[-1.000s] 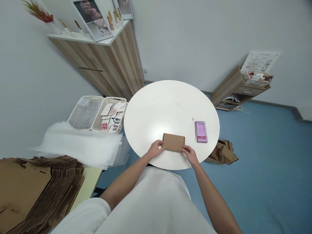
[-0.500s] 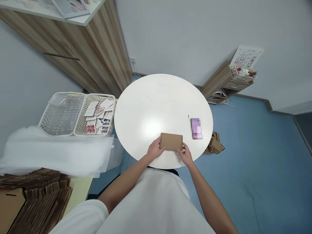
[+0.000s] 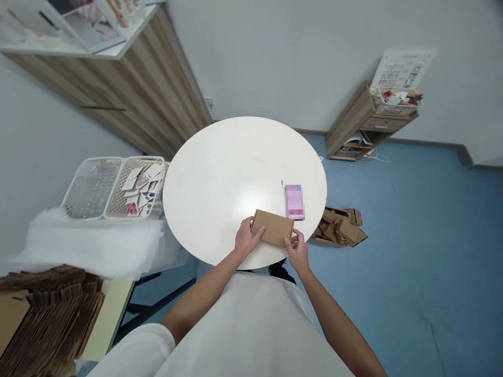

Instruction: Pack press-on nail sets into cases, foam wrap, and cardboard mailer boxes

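Note:
A small closed brown cardboard box (image 3: 273, 227) is held between both hands over the near edge of the round white table (image 3: 220, 173). My left hand (image 3: 247, 236) grips its left end, thumb on the top face. At the right end, my right hand (image 3: 297, 250) is closed on the corner, its fingers curled at the side. The box sits slightly tilted, its right end nearer to me. Just beyond its right end lies a purple, blurred-out rectangular thing (image 3: 294, 202) on the table.
To the left stand white baskets with clear plastic (image 3: 92, 186) and small cards (image 3: 142, 183). Below them are translucent sheets (image 3: 86, 243) and stacked flat cardboard (image 3: 58, 319). A carton of folded boxes (image 3: 340, 228) is on the floor at right, near a small wooden cabinet (image 3: 367, 125).
The view has swung to the right, so the table appears farther left. The box has turned slightly, its right end dropping toward me. Both hands keep their hold.

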Action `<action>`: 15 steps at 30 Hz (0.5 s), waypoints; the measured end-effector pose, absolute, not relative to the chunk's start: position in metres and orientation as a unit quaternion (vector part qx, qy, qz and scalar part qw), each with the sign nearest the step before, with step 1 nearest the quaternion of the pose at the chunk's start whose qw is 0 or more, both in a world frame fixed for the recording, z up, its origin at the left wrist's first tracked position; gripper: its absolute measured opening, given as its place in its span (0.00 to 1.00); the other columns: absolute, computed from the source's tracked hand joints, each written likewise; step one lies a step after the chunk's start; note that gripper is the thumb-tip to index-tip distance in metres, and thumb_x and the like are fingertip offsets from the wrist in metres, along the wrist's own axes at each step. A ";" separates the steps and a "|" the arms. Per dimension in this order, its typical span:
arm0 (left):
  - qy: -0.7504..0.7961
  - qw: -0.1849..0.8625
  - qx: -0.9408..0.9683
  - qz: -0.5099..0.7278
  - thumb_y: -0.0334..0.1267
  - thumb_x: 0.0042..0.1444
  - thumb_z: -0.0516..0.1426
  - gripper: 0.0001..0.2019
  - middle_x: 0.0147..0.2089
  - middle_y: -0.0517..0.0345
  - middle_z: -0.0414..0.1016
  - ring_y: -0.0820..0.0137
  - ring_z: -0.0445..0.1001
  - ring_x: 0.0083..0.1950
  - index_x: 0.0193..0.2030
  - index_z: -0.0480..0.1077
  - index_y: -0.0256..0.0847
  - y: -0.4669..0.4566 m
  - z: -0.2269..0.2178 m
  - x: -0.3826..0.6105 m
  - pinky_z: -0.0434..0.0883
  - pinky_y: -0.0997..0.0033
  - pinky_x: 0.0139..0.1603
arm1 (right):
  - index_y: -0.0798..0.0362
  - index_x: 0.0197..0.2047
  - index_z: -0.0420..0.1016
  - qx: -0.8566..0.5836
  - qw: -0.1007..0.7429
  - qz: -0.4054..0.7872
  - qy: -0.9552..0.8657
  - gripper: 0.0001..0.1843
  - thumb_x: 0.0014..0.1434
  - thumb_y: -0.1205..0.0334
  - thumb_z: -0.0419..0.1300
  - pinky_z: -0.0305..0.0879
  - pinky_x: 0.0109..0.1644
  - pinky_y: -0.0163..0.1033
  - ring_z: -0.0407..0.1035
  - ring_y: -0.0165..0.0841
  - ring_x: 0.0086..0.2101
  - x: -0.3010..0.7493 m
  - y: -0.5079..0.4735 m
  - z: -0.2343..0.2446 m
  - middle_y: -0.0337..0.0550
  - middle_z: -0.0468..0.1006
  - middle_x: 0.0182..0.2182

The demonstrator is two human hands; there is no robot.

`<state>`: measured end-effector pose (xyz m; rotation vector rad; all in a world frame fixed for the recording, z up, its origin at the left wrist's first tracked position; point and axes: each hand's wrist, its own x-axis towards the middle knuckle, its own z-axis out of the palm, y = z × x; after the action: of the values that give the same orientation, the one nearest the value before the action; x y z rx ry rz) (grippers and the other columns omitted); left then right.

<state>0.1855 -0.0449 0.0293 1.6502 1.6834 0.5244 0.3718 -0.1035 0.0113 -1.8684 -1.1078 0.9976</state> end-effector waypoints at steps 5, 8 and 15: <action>0.567 0.391 0.705 0.170 0.53 0.53 0.48 0.28 0.48 0.50 0.63 0.66 0.66 0.45 0.57 0.53 0.42 -0.047 0.039 0.290 0.65 0.68 0.41 | 0.56 0.52 0.59 -0.767 0.415 0.312 -0.377 0.28 0.52 0.50 0.51 0.58 0.29 0.35 0.58 0.29 0.24 0.469 -0.129 0.008 0.36 0.62 0.23; 0.513 0.423 0.738 0.115 0.55 0.51 0.49 0.32 0.48 0.49 0.62 0.64 0.66 0.46 0.59 0.50 0.41 -0.042 0.039 0.355 0.65 0.67 0.43 | 0.56 0.54 0.58 -0.800 0.413 0.286 -0.328 0.30 0.52 0.47 0.49 0.59 0.32 0.37 0.60 0.31 0.28 0.524 -0.147 0.004 0.41 0.65 0.28; 0.422 0.485 0.764 0.040 0.58 0.48 0.49 0.36 0.49 0.47 0.62 0.60 0.65 0.49 0.60 0.49 0.40 -0.021 0.042 0.487 0.62 0.65 0.48 | 0.53 0.57 0.56 -0.865 0.382 0.220 -0.238 0.34 0.51 0.43 0.47 0.59 0.42 0.43 0.62 0.37 0.37 0.623 -0.164 0.007 0.48 0.66 0.37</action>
<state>0.4869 -0.0214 0.0416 1.8608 1.0280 0.0985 0.6227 -0.1644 0.0066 -2.2072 -0.6076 0.5601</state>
